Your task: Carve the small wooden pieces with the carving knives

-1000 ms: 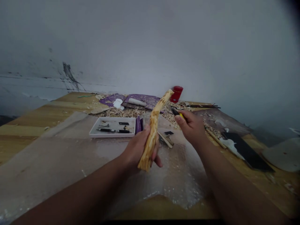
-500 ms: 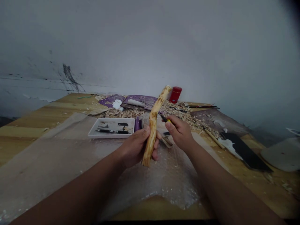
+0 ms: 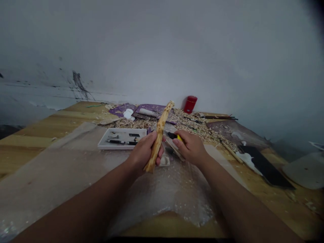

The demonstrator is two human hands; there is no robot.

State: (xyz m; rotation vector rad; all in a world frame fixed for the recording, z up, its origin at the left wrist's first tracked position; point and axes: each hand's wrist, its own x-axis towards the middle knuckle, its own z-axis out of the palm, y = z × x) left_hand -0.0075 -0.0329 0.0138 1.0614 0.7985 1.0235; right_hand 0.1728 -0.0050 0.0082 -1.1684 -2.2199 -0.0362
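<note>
My left hand (image 3: 144, 153) is wrapped round the lower half of a peeled wooden stick (image 3: 161, 130). The stick is pale yellow with brown patches, slightly bent, and tilts up and away from me. To its right, my right hand (image 3: 192, 147) grips a black and yellow cutter knife (image 3: 172, 135), whose front end points left toward the stick. A gap shows between the knife and the stick; the blade edge itself is too dark to make out. Below the hands lies bubble wrap (image 3: 76, 179), with some thin strips of wood partly hidden behind my right hand.
A white tray (image 3: 99, 145) with black-handled tools stands left of the hands. Wood shavings (image 3: 188, 122) are heaped along the back, near purple sheets (image 3: 120, 110) and a red canister (image 3: 190, 104). A long black slab (image 3: 268, 167) lies at the right. The wall (image 3: 162, 50) rises behind the table.
The stick has swung a little left and lower in my left hand. My right hand and the knife have shifted slightly down and left. The view has turned slightly.
</note>
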